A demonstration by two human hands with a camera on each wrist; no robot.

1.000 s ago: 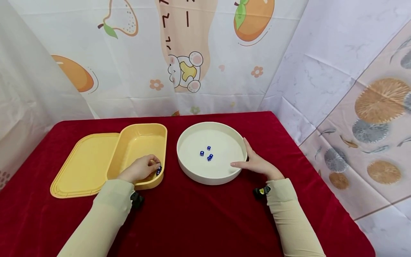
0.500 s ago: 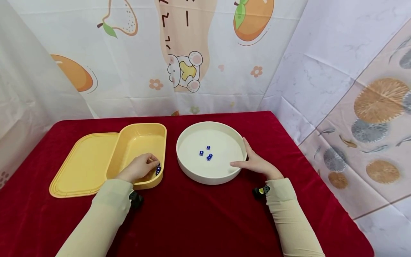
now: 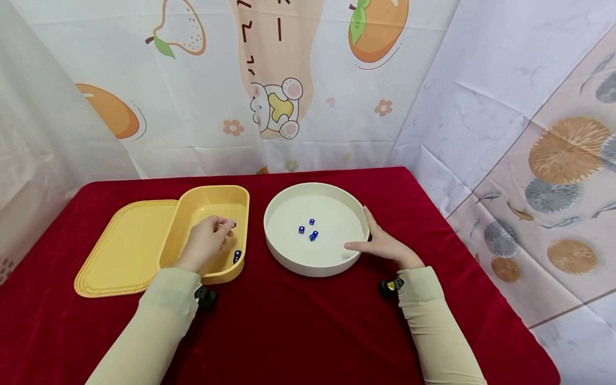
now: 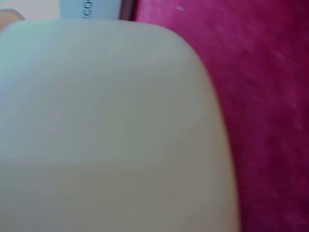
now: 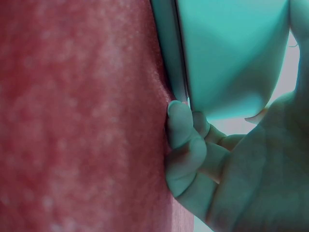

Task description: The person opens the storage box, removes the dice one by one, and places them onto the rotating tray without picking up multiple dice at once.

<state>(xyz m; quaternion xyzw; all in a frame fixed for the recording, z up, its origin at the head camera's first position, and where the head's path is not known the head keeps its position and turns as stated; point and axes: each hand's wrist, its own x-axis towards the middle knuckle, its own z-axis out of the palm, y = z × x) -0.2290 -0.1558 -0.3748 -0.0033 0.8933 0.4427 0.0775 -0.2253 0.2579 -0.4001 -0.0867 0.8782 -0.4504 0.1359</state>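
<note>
The step in hand looks to be picking a single die out of the yellow box (image 3: 214, 206), which sits on the left of the red-covered bench (image 3: 298, 331) with a flat yellow lid (image 3: 127, 248) to its left. The left hand (image 3: 204, 243) is over the box, thumb and fingers pinched on a small dark piece (image 3: 233, 224), most likely a die, though little of it shows. Two blue dice (image 3: 237, 256) lie close together in the box's near right corner. The hands are well apart: the right hand (image 3: 382, 246) grips the right side of the round white tray (image 3: 313, 268), its thumb over the rim and its fingers against the outer wall. Inside that tray lie four blue dice (image 3: 301, 230), two of them touching or nearly so. The left wrist view shows none of the pinch. With dice in both containers, the work seems partway along; the next move would call for a firm pinch, enough height to clear the box's right wall, and a steady right hand on the tray.
</note>
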